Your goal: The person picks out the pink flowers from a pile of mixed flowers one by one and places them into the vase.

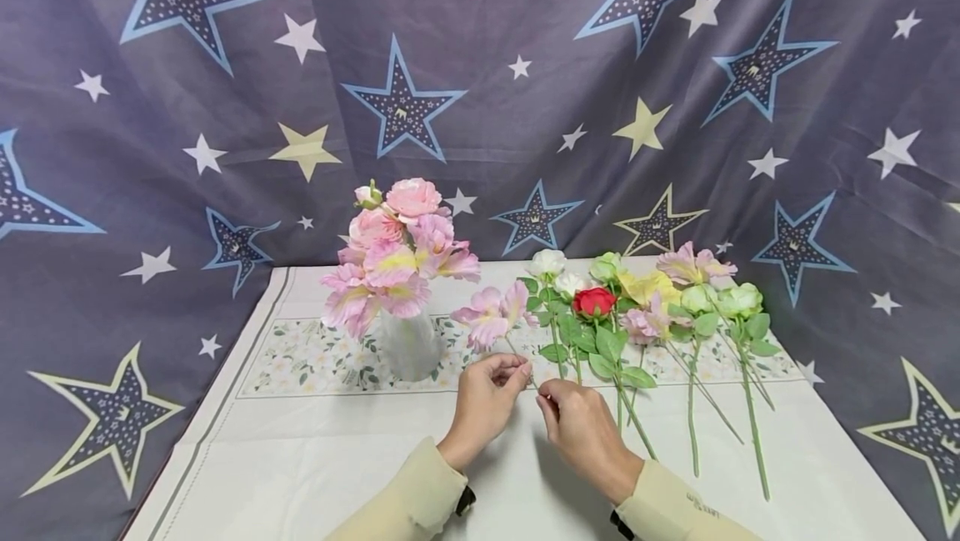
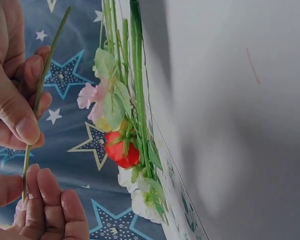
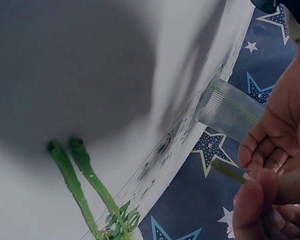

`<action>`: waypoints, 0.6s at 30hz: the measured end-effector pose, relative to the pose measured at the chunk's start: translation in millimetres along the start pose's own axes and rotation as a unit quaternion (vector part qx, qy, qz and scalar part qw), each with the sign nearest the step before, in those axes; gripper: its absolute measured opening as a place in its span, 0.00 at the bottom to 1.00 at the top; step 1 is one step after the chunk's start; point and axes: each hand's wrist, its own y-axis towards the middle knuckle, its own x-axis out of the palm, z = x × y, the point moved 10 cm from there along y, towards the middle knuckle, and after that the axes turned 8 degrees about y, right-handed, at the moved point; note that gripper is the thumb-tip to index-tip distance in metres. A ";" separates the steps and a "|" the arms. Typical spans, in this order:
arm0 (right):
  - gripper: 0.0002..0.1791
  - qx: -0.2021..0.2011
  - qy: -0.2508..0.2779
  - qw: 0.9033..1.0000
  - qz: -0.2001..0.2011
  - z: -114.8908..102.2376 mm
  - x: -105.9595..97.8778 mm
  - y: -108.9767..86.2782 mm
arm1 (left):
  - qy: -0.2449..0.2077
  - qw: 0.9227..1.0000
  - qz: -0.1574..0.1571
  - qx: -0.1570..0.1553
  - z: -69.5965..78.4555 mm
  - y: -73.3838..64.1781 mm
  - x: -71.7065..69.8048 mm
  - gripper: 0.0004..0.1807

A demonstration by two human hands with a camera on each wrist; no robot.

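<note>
Both hands pinch the thin stem of a pink artificial flower [image 1: 489, 318] with a yellowish center, held over the table. My left hand [image 1: 483, 399] grips the stem nearer the bloom, thumb against the fingers. Lower down, thumb and fingertips of my right hand [image 1: 588, 433] hold it; the cut end of the stem [image 3: 225, 170] sticks out past them in the right wrist view. To the left stands a clear ribbed vase [image 1: 411, 349], filled with pink blooms [image 1: 397, 262] that spread over its rim.
Right of the hands lie several loose artificial flowers: a red rose [image 1: 595, 302], white roses [image 1: 547, 263], a yellow bloom [image 1: 651, 287], pale green roses [image 1: 738, 300] and more pink ones. A white tablecloth [image 1: 300, 458] with a floral band covers the table. A starry curtain [image 1: 480, 107] hangs behind.
</note>
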 end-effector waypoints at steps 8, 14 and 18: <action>0.11 0.003 0.007 1.000 -0.004 2.3 0.6 -0.9 | -0.008 1.000 -0.002 -0.002 3.8 2.2 0.1 0.04; 0.07 0.038 0.003 0.999 -0.023 10.1 0.7 -0.7 | 0.036 0.998 0.015 0.049 17.7 7.0 -5.6 0.03; 0.07 0.054 0.001 0.998 -0.026 15.1 -2.3 -0.2 | 0.090 0.987 0.048 0.120 34.3 9.2 -14.8 0.03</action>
